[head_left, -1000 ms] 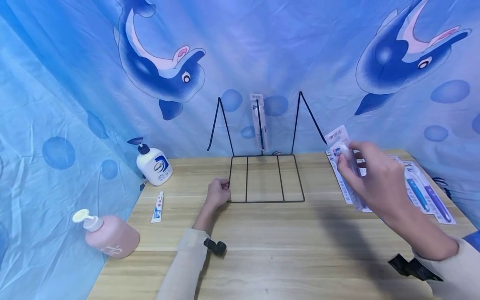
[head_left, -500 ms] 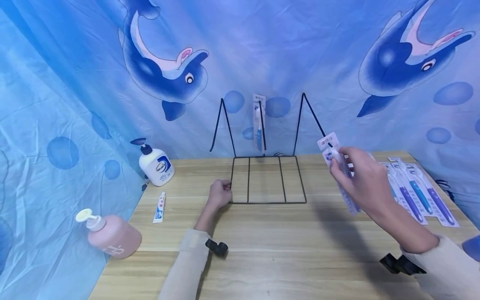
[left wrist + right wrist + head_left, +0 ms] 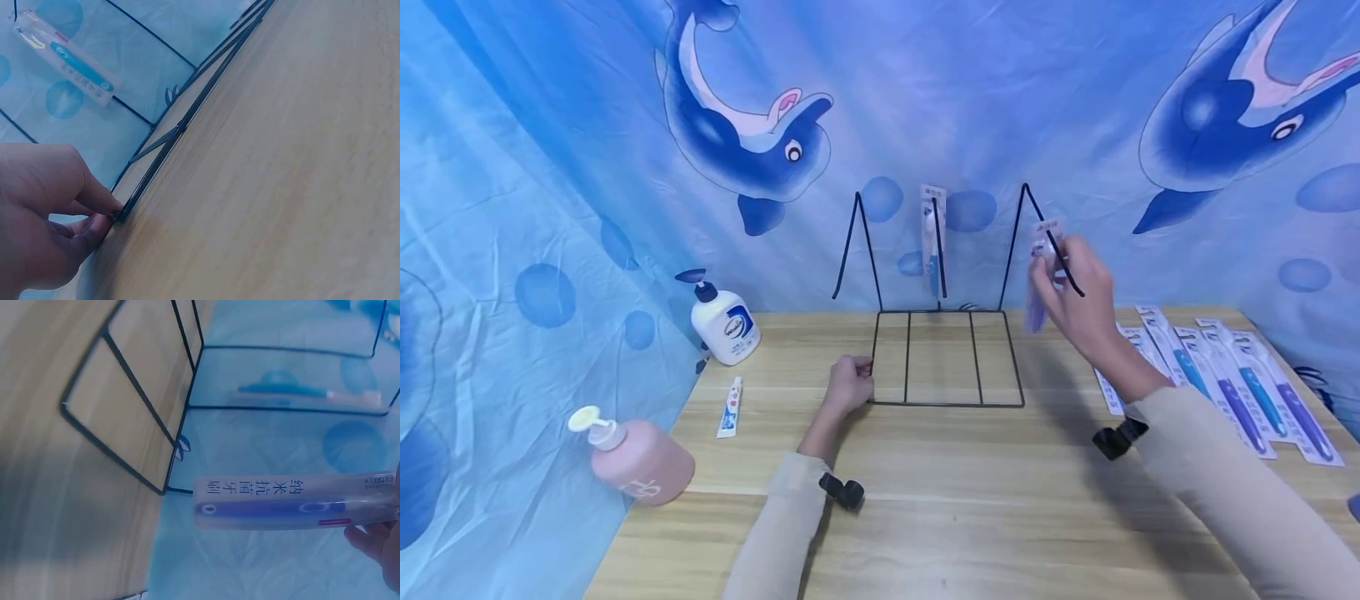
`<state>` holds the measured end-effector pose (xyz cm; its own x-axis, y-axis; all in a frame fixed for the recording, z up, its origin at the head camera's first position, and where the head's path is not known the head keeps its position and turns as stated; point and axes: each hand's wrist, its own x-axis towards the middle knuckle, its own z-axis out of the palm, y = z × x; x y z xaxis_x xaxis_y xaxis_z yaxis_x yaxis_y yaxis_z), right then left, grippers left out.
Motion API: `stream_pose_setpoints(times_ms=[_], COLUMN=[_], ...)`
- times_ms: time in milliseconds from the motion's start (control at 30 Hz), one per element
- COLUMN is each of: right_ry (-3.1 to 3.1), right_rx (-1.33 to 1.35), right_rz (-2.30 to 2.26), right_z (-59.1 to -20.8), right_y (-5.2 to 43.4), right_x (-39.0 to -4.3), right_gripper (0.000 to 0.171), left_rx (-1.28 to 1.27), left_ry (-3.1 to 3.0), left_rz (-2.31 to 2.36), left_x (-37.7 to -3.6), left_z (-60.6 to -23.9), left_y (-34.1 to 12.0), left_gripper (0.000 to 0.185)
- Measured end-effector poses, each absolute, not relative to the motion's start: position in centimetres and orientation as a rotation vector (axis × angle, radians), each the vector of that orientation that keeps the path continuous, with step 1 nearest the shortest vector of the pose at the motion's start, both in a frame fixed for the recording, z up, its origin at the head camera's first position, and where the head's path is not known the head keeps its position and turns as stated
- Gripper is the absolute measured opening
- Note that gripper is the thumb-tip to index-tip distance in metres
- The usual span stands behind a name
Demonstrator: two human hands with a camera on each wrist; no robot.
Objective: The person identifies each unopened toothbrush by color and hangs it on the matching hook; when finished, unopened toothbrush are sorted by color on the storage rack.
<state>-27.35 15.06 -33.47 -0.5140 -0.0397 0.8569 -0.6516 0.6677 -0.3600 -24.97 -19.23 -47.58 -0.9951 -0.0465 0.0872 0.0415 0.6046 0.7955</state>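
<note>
Head view — right hand (image 3: 1078, 287) pinches a packaged toothbrush (image 3: 1039, 283) up at the wire rack (image 3: 946, 350); left hand (image 3: 848, 392) pinches its corner. One pack (image 3: 932, 242) hung, several (image 3: 1225, 375) wait on the counter (image 3: 970, 500).

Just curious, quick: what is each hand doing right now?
Left hand: pinches the front corner of the wire rack.
Right hand: holds a packaged toothbrush up by the rack's right hook.

Beige long sleeves, black clip-on camera mount at each wrist
</note>
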Motion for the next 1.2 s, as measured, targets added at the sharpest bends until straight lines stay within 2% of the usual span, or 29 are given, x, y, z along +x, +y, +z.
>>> stream_pose_setpoints(times_ms=[233, 500, 900, 1200], right_ry=[-2.037, -2.157, -2.157, -2.466], right_rx=[0.492, 0.411, 0.410, 0.360], right_rz=[0.892, 0.903, 0.928, 0.916], right_z=[-32.8, -32.0, -32.3, -31.8], right_y=[13.9, 14.1, 14.3, 17.2], right_x=[-30.9, -33.0, -33.8, -32.7], right_gripper=[0.018, 0.022, 0.027, 0.052], left_rx=[0.016, 0.014, 0.000, 0.016], left_ry=[-2.735, -2.748, -2.748, -2.749], left_rz=[-1.348, -1.354, -1.334, -1.323], left_x=[-24.7, -24.9, -24.9, -25.0], left_z=[-47.5, -47.9, -47.8, -47.7], left_y=[-19.2, -18.8, -18.9, -19.2], left_gripper=[0.046, 0.046, 0.044, 0.046])
